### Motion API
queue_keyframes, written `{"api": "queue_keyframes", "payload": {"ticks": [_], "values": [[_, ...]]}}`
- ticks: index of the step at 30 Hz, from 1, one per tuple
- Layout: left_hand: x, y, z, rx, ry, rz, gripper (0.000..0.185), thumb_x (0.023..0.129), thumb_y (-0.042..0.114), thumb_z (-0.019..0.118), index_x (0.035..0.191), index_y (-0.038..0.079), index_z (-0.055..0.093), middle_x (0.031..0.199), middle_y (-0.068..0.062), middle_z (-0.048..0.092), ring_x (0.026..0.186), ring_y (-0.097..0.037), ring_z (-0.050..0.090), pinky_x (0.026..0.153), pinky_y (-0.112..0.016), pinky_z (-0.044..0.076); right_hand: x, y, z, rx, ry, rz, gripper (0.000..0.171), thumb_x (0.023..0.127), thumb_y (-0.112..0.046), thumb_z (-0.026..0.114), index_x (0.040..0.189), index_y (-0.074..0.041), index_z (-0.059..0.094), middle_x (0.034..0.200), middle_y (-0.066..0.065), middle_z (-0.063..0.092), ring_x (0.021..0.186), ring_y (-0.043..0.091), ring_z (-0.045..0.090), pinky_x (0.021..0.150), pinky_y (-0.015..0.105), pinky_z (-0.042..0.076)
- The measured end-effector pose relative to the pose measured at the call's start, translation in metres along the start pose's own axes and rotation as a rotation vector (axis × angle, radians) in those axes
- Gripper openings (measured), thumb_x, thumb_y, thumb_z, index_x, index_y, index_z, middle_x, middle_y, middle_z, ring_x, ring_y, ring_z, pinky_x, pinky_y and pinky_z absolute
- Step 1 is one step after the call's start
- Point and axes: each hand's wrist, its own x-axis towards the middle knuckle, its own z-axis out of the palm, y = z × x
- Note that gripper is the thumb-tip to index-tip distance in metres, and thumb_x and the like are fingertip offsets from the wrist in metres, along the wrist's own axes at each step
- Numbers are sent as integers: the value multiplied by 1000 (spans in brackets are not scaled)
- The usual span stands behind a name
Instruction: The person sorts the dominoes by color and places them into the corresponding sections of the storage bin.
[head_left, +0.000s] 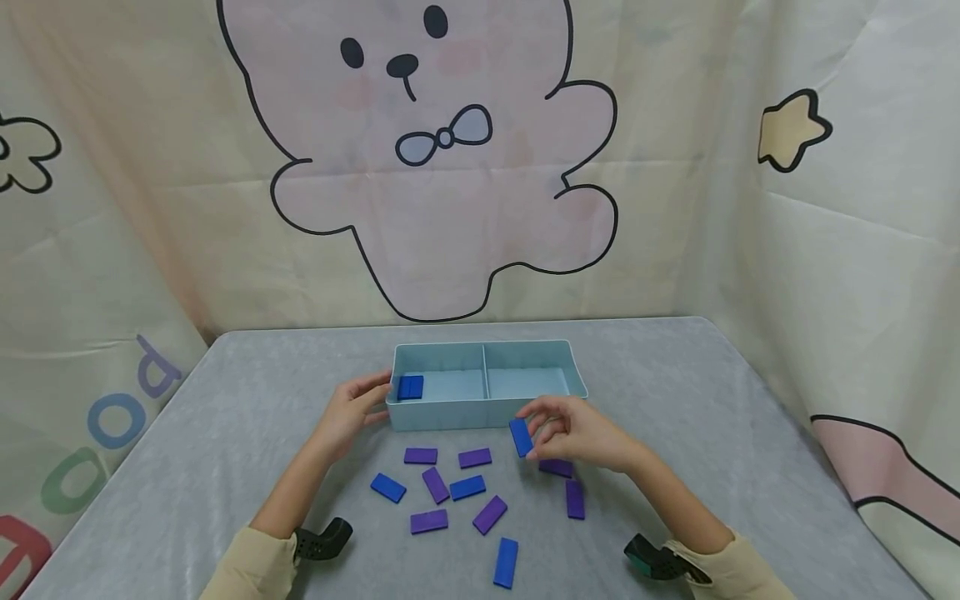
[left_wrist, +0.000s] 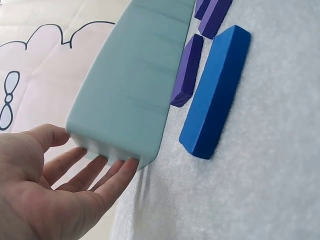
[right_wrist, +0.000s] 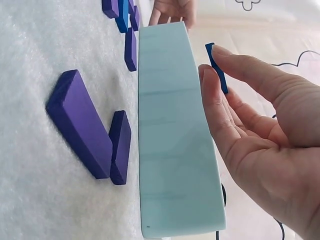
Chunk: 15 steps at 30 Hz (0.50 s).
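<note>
A pale blue tray with two compartments stands near the middle of the grey desk, its long side facing the person. The desk's far edge meets a printed curtain, and bare grey surface lies open to the left and right of the tray and toward both side edges.

The left hand rests against the tray's left end, its grip apart: in the left wrist view the straight fingertips touch the tray's rounded corner and clasp nothing. One blue block lies inside the left compartment, close to that same end wall.

The right hand hovers just in front of the tray's near wall, toward the right compartment. Its grip is clamped on a blue tile, pinched between thumb and fingertips and tilted on edge; in the right wrist view the tile stands just beside the tray wall, above the desk.

On the desk between the tray and the person lie loose purple blocks and blue blocks, scattered and mostly apart. One purple block lies directly under the right hand.
</note>
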Motion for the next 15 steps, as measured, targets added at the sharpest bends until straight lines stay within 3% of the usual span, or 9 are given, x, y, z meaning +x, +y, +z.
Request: {"api": "queue_keyframes", "payload": {"ticks": [15], "values": [[-1, 0, 0, -3, 2, 6, 51, 112, 15, 50, 156, -10, 42, 162, -29, 41, 144, -47, 48, 112, -55, 49, 4, -4, 0, -19, 38, -37, 46, 91, 2, 79, 132, 11, 61, 104, 11, 67, 85, 12, 73, 75, 24, 62]]}}
